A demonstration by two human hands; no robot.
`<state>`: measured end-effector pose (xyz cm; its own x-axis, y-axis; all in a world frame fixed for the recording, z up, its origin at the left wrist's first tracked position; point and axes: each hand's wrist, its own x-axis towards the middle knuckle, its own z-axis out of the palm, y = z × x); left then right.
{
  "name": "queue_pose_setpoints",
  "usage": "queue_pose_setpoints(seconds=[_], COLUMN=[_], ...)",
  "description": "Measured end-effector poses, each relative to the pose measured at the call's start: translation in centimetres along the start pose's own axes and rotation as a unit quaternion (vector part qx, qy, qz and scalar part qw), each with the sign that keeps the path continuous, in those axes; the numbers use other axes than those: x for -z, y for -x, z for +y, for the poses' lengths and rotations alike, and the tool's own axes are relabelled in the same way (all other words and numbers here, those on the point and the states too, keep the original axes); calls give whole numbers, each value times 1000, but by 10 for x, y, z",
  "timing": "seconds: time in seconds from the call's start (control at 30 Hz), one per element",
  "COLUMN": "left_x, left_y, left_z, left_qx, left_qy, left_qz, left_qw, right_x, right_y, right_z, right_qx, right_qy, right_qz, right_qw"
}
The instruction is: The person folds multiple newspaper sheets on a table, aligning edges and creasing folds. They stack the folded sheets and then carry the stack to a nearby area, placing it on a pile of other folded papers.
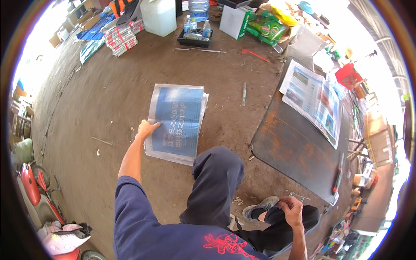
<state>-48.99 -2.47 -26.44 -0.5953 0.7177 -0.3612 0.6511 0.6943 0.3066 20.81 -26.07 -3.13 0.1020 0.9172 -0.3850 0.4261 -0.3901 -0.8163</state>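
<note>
My left hand (147, 129) grips the left edge of a folded newspaper stack (177, 123), thumb on top and fingers hidden below. The top sheet has a large blue panel with printed writing. Whether the stack touches the floor or hangs just above it, I cannot tell. Over my bent right knee, my right hand (291, 209) has its fingers curled together, with nothing visible in them. Beyond it stands a low dark table (292, 139) with worn brown patches. More open newspapers (313, 97) lie on its far part, and a black-and-red pen-like tool (338, 177) rests by its near right edge.
Bundled papers (120, 39), a white plastic jug (159, 18) and a black tray of bottles (195, 37) stand at the back. A red plastic fork (255, 55) and a thin strip (244, 94) lie on the dirt floor. A red child's bicycle (42, 188) is at left.
</note>
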Motion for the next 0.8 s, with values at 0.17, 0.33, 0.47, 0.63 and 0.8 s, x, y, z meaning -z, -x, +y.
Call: queue_pose_setpoints(seconds=[0.17,0.33,0.47,0.63,0.8], left_x=[-21,-18,2,-9,-34], left_y=[-3,6,22,67,149], left_z=[-18,-1,79,341,549], left_qx=[-70,10,-246,-395,-335], left_qy=[59,-11,-130,254,260], left_qz=[116,164,330,-39,-230], left_qw=[989,986,902,882,876], right_x=[26,71,136,230,281], right_y=[2,-13,-62,-204,-295], right_z=[2,11,32,16,-30], right_qx=[4,76,147,34,-107], right_qy=[28,-17,7,86,42], right_qz=[13,116,277,455,325], right_qw=[1000,990,949,886,939])
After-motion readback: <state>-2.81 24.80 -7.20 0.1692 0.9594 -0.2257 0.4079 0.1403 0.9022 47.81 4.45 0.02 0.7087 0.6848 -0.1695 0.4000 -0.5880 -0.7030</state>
